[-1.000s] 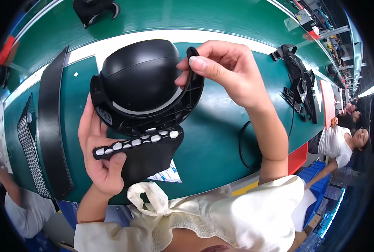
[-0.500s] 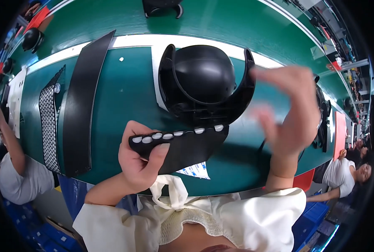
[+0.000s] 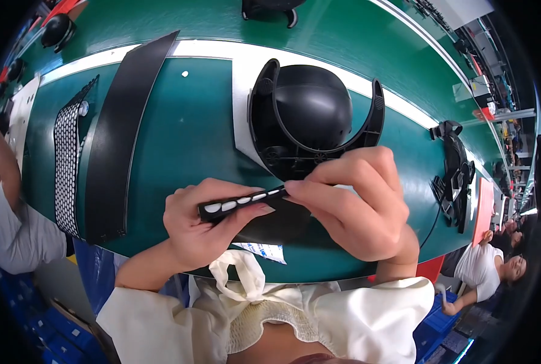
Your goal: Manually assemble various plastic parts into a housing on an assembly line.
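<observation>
My left hand (image 3: 197,224) grips a thin black piece (image 3: 208,212) by its left end, thumb in front and fingers behind. White oval pads line the edge turned up toward me. At the other end of that edge, the fingertips of my right hand (image 3: 361,203) are pinched together; whether they also hold a loose pad is hidden. Just beyond my hands sits a glossy black dome (image 3: 316,103), like a helmet shell, inside a curved black plastic frame (image 3: 262,112). A scrap of white backing paper with blue print (image 3: 273,252) lies below the black piece.
To the left lie a long black sheet (image 3: 115,139) and a strip covered in white ovals (image 3: 66,164). A small white bit (image 3: 185,74) rests on the green table. Black assembled parts (image 3: 455,167) and a red panel (image 3: 482,212) are at the right. Co-workers sit on both sides.
My right hand has come in from the right and down to the black piece, its fingers now closed at the edge. The black piece has tilted, showing its edge more narrowly.
</observation>
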Demonstrator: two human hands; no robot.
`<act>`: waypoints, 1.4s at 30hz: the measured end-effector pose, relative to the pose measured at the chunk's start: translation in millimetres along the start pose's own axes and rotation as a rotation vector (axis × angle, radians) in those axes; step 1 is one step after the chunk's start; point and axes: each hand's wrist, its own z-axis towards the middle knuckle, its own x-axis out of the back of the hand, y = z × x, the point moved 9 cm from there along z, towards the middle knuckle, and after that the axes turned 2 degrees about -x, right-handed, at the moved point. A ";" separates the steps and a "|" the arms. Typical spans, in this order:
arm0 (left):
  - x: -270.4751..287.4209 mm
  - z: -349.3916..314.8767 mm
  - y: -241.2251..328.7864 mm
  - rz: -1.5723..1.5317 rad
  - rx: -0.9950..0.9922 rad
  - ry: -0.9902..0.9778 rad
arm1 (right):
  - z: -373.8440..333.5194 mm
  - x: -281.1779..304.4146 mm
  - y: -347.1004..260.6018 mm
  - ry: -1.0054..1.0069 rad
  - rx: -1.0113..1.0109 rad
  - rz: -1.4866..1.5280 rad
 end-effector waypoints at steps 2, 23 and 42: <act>2.1 0.9 -1.0 0.008 0.016 0.015 | -1.7 -4.6 -0.4 0.000 0.015 0.022; -40.8 -3.4 -13.5 -0.453 0.203 -0.442 | 8.3 -24.1 39.3 0.047 -0.345 0.510; -40.5 -3.8 -12.0 -0.482 0.105 -0.397 | 8.1 -31.2 30.9 0.115 -0.238 0.425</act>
